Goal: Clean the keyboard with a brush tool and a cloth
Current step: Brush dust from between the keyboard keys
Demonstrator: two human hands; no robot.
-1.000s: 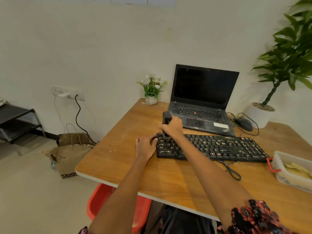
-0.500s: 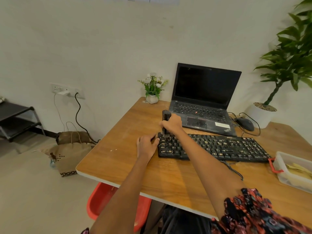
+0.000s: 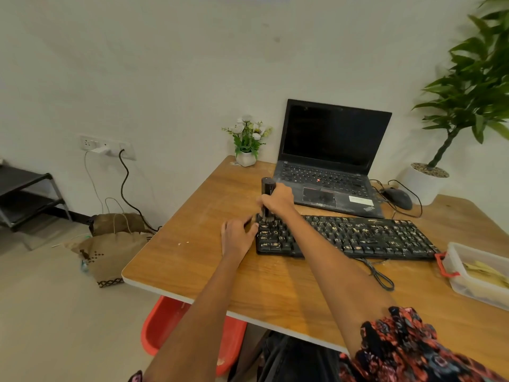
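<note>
The right hand [image 3: 276, 201] has its grip wrapped round the upright brush [image 3: 267, 188], its lower end set on the far-left keys of the keyboard [image 3: 344, 237], likely to work the yellow crumbs loose. The left hand [image 3: 237, 235] lies flat, fingers spread, against the keyboard's left edge on the tabletop [image 3: 192, 230], probably steadying it. No cloth shows.

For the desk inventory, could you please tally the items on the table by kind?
Keyboards: 1, keyboard
Laptops: 1, laptop
Mice: 1, mouse
Plants: 2, flower pot, potted plant
Containers: 1, plastic container
Brush tools: 1, brush tool
Total: 7
</note>
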